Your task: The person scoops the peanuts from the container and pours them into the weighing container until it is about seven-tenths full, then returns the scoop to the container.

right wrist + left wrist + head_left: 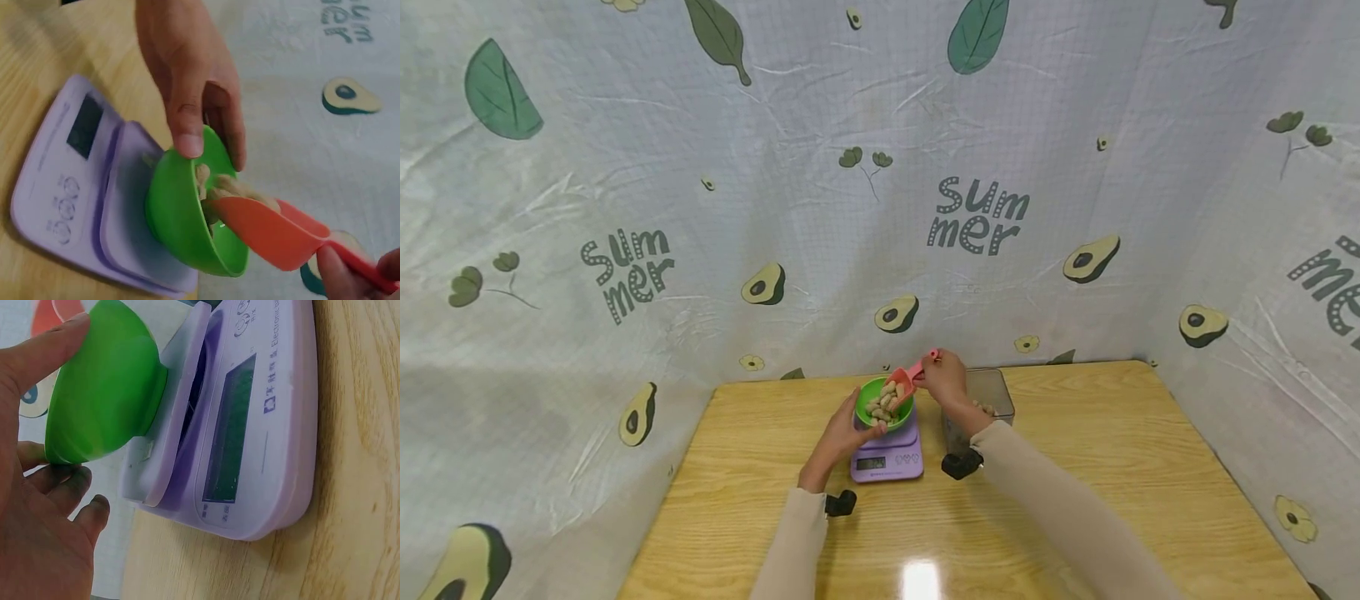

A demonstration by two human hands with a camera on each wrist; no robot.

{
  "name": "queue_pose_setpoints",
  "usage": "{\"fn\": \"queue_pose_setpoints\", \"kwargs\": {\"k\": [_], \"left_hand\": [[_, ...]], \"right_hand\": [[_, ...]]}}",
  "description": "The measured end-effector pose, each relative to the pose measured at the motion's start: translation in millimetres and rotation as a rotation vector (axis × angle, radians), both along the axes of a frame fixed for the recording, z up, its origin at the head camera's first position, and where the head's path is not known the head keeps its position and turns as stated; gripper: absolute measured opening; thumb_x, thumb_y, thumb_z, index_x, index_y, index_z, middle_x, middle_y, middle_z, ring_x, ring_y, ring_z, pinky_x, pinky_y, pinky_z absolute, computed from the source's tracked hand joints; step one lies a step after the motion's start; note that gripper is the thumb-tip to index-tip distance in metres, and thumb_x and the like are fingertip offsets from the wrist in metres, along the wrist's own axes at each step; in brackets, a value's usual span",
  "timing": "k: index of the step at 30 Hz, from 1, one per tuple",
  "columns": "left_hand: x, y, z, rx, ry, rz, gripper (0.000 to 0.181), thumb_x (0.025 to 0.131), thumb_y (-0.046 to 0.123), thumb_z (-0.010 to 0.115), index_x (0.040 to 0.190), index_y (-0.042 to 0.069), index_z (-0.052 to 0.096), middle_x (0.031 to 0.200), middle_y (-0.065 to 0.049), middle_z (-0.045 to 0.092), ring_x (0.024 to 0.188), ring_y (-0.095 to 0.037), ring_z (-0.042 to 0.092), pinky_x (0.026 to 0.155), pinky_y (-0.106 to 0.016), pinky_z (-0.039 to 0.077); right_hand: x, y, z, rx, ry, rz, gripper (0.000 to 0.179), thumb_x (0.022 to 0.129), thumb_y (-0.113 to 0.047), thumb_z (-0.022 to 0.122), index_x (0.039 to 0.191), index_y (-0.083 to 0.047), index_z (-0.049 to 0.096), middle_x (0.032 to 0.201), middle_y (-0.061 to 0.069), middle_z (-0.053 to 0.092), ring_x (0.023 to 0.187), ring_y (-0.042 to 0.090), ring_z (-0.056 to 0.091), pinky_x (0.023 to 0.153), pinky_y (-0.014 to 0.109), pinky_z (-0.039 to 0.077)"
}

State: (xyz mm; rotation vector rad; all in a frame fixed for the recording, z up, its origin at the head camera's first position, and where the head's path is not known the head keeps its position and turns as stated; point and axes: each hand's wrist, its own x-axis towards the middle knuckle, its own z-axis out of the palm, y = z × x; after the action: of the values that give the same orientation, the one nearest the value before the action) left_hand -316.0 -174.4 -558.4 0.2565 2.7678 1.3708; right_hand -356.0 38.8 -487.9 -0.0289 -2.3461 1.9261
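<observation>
My left hand (839, 437) holds the green bowl (109, 387) by its side, thumb at the rim and fingers beneath the opposite side. The bowl rests on the lilac electronic kitchen scale (887, 463), whose display faces me. Peanuts in their shells (880, 408) fill part of the bowl. In my right hand (946, 379) is the handle of a red-pink scoop (269, 232). Its mouth tips down over the bowl's rim, with peanuts still in it, as the right wrist view shows. The digits on the display are too small to read.
A clear grey plastic container (988, 385) with some peanuts stands right of the scale, partly hidden by my right forearm. The wooden table (1075, 467) ends at a white patterned curtain (850, 233) behind the bowl.
</observation>
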Motion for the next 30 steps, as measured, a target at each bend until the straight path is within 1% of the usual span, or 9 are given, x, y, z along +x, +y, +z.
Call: {"fn": "queue_pose_setpoints", "kwargs": {"k": [3, 7, 10, 12, 17, 20, 22, 25, 30], "left_hand": [[-0.6, 0.0, -0.2, 0.008, 0.005, -0.004, 0.104, 0.081, 0.038, 0.080, 0.155, -0.002, 0.020, 0.158, -0.025, 0.028, 0.146, -0.044, 0.028, 0.116, -0.059, 0.027], [-1.3, 0.5, -0.1, 0.023, 0.000, 0.004, 0.103, 0.081, 0.036, 0.080, 0.156, -0.002, 0.019, 0.159, -0.025, 0.027, 0.146, -0.044, 0.028, 0.117, -0.059, 0.026], [-0.6, 0.7, 0.3, 0.012, -0.003, 0.012, 0.105, 0.081, 0.037, 0.080, 0.156, 0.000, 0.018, 0.160, -0.024, 0.024, 0.146, -0.044, 0.026, 0.117, -0.059, 0.025], [1.3, 1.2, 1.2, 0.005, -0.001, 0.024, 0.107, 0.080, 0.038, 0.080, 0.157, 0.001, 0.015, 0.162, -0.023, 0.020, 0.147, -0.044, 0.024, 0.118, -0.059, 0.024], [8.4, 7.7, 8.5, 0.036, 0.056, 0.053, 0.110, 0.079, 0.041, 0.079, 0.159, 0.008, 0.011, 0.165, -0.018, 0.013, 0.150, -0.042, 0.018, 0.119, -0.059, 0.021], [12.3, 17.8, 17.4, 0.077, 0.106, 0.040, 0.108, 0.080, 0.037, 0.079, 0.160, 0.013, 0.011, 0.165, -0.015, 0.012, 0.151, -0.040, 0.016, 0.119, -0.060, 0.020], [14.8, 27.2, 25.1, 0.097, 0.123, 0.021, 0.107, 0.081, 0.037, 0.079, 0.160, 0.018, 0.010, 0.166, -0.013, 0.012, 0.151, -0.040, 0.016, 0.118, -0.060, 0.021], [17.7, 43.5, 35.4, 0.112, 0.146, -0.033, 0.105, 0.082, 0.039, 0.077, 0.160, 0.021, 0.009, 0.166, -0.010, 0.012, 0.151, -0.039, 0.016, 0.117, -0.062, 0.023], [18.1, 71.6, 45.9, 0.091, 0.143, -0.141, 0.104, 0.084, 0.045, 0.073, 0.160, 0.022, 0.006, 0.167, -0.007, 0.009, 0.152, -0.036, 0.015, 0.116, -0.062, 0.026]], "right_hand": [[5.2, -6, 1.5, 0.223, 0.240, 0.064, 0.019, 0.102, -0.013, 0.051, 0.096, 0.001, 0.063, 0.082, 0.016, 0.070, 0.070, 0.023, 0.071, 0.062, 0.028, 0.059], [12.6, -7, 4.6, 0.468, 0.567, 0.142, 0.013, 0.101, -0.013, 0.054, 0.097, -0.003, 0.063, 0.073, 0.006, 0.065, 0.060, 0.012, 0.059, 0.054, 0.022, 0.047], [17.4, 0, 5.6, 0.475, 0.655, 0.136, 0.014, 0.101, -0.013, 0.055, 0.100, -0.003, 0.063, 0.074, 0.006, 0.066, 0.061, 0.011, 0.059, 0.055, 0.022, 0.047], [19.4, 10, 5.0, 0.337, 0.593, 0.106, 0.017, 0.102, -0.014, 0.054, 0.101, 0.001, 0.063, 0.079, 0.011, 0.069, 0.066, 0.015, 0.067, 0.058, 0.024, 0.054], [25.0, 45, 7.0, -0.243, 0.207, -0.005, 0.026, 0.104, -0.018, 0.049, 0.108, 0.005, 0.058, 0.092, 0.015, 0.068, 0.080, 0.016, 0.073, 0.080, 0.035, 0.060], [28.7, 70, 10.3, -0.430, 0.038, -0.049, 0.028, 0.106, -0.020, 0.045, 0.114, 0.005, 0.053, 0.094, 0.007, 0.065, 0.082, 0.010, 0.071, 0.089, 0.036, 0.057], [30.7, 85, 11.8, -0.471, 0.000, -0.067, 0.028, 0.106, -0.020, 0.043, 0.115, 0.005, 0.052, 0.092, 0.004, 0.065, 0.082, 0.008, 0.070, 0.089, 0.033, 0.057], [34.8, 103, 14.8, -0.466, 0.017, -0.097, 0.025, 0.106, -0.020, 0.044, 0.113, 0.002, 0.053, 0.089, 0.001, 0.064, 0.080, 0.007, 0.070, 0.083, 0.027, 0.058], [41.7, 123, 20.5, -0.334, 0.091, -0.133, 0.024, 0.105, -0.020, 0.046, 0.114, 0.000, 0.057, 0.086, -0.002, 0.066, 0.076, 0.004, 0.070, 0.077, 0.023, 0.058]]}}
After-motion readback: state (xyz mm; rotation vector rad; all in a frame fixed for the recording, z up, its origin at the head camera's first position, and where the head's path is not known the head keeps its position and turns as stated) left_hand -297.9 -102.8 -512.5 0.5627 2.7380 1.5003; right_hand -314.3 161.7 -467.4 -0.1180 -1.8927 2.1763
